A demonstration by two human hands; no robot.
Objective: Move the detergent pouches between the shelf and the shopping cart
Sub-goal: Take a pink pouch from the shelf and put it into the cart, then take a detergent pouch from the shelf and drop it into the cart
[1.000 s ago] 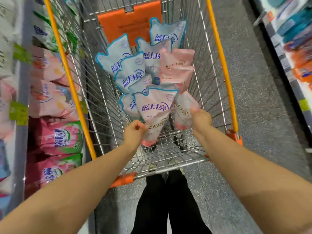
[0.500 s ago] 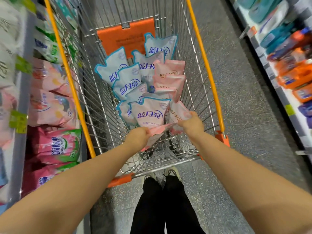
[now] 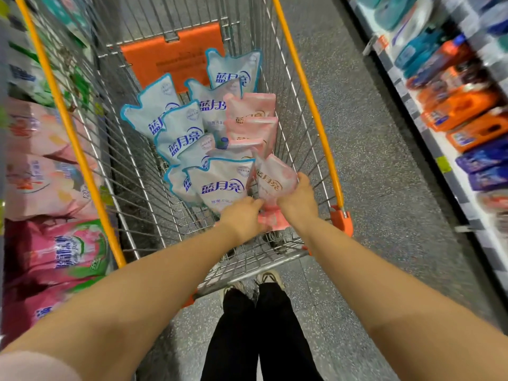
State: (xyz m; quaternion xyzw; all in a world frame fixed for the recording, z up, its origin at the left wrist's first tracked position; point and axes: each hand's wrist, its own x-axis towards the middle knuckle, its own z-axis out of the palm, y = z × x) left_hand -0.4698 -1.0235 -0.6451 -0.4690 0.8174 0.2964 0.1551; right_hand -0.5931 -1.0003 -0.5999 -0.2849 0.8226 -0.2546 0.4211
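A wire shopping cart (image 3: 305, 86) with orange rails holds several blue-edged detergent pouches (image 3: 222, 185) on its left side and several pink pouches (image 3: 251, 111) on its right. My right hand (image 3: 298, 199) grips an upright pink pouch (image 3: 272, 180) at the near right of the cart. My left hand (image 3: 242, 218) holds the lower part of a second pink pouch (image 3: 276, 221), which lies lower between both hands. The shelf (image 3: 41, 174) on my left carries pink and green bags.
An orange child-seat flap (image 3: 170, 59) stands at the cart's far end. Another shelf (image 3: 461, 111) with orange and blue bottles lines the right of the grey aisle floor. My legs and shoes (image 3: 258, 320) are just behind the cart.
My left hand has carried its pink pouch rightward and down to meet the right hand. The right hand has kept its grip on the upright pink pouch.
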